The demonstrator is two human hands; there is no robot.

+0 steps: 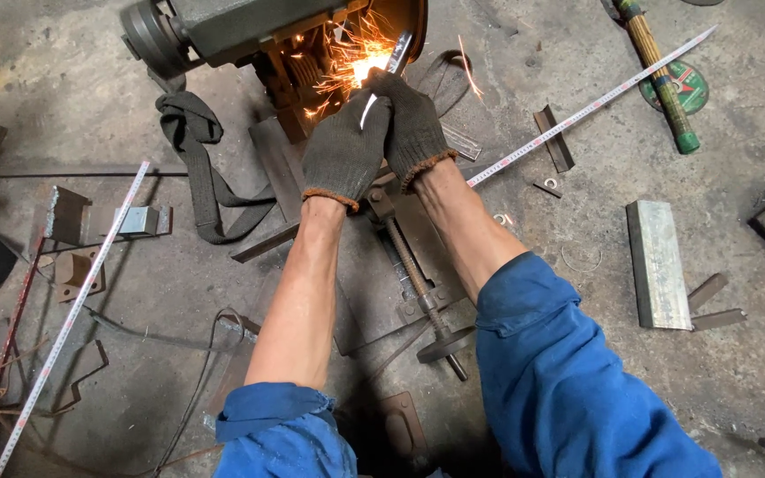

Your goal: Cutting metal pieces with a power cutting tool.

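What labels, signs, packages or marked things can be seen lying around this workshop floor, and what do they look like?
No packages, signs or screens are in view.
Round label: on the floor at upper right under a green-tipped stick; green with red and white shapes.
Long measuring strip: right of the gloved hands, lying diagonally; pale with fine marks.
Second measuring strip: on the left, diagonal, the same look.

A steel ruler (591, 108), a flat metal block (657, 263) and a green-tipped stick (661, 75) lie on the concrete floor (577, 354).

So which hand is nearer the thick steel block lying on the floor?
Right. The right hand is up at the sparks, on the steel block's side; the left hand sits just beyond it, farther away.
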